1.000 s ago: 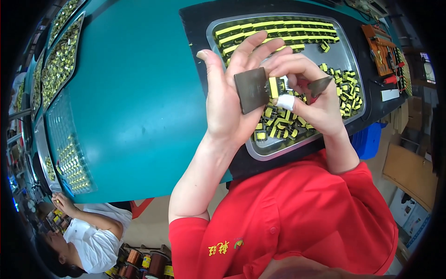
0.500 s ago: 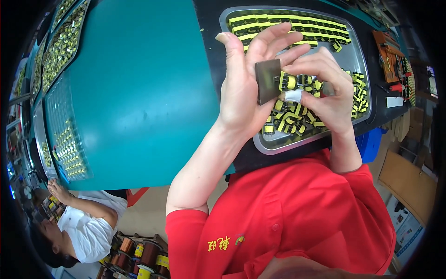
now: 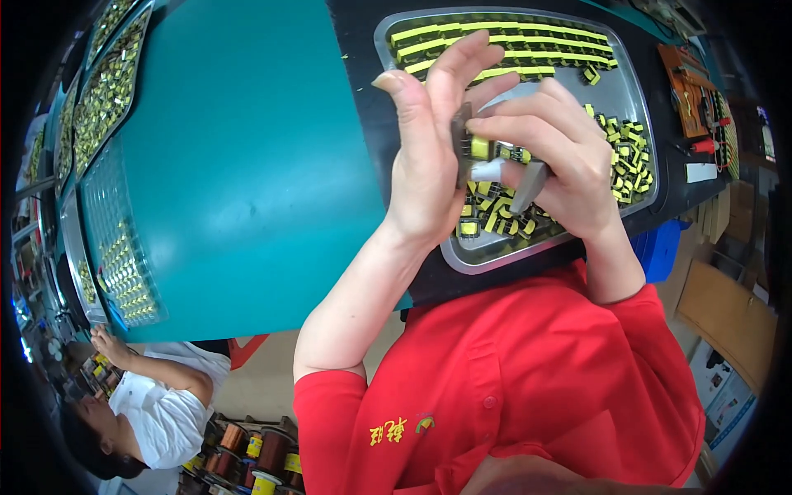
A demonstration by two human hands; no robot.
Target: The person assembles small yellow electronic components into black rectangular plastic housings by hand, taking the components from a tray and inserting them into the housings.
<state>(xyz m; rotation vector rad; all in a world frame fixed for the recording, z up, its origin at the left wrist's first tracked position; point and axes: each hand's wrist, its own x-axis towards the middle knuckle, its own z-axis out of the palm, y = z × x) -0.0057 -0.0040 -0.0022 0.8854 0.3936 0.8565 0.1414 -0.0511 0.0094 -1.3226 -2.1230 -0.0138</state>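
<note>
Yellow part point(image 3: 479, 148) sits pinched between your two hands, just above the near half of the metal tray point(image 3: 635, 99). A moment ago the dark flat piece point(image 3: 460, 142) faced you like a little square; now you have turned it edge-on, so it looks like a thin strip pressed against the yellow part. Both hands have also come closer to your face. That looks like the two pieces are being pushed together, though you cannot see the joint itself.

Your left hand point(image 3: 425, 161) holds the dark flat piece with its thumb behind and its fingers stretched up straight. Your right hand point(image 3: 561, 161) is curled tight, fingertips on the yellow part and a grey wedge piece point(image 3: 528, 186) tucked under its fingers.

Under your hands the metal tray is full of loose yellow parts point(image 3: 623, 161), with neat rows point(image 3: 495, 37) along its far side. The tray rim curves close below your right wrist. Left of the tray lies a wide green mat point(image 3: 239, 165) with open room. Right of the tray, tools point(image 3: 689, 82) crowd the table edge. Far left of the tray, another person point(image 3: 157, 408) works
</note>
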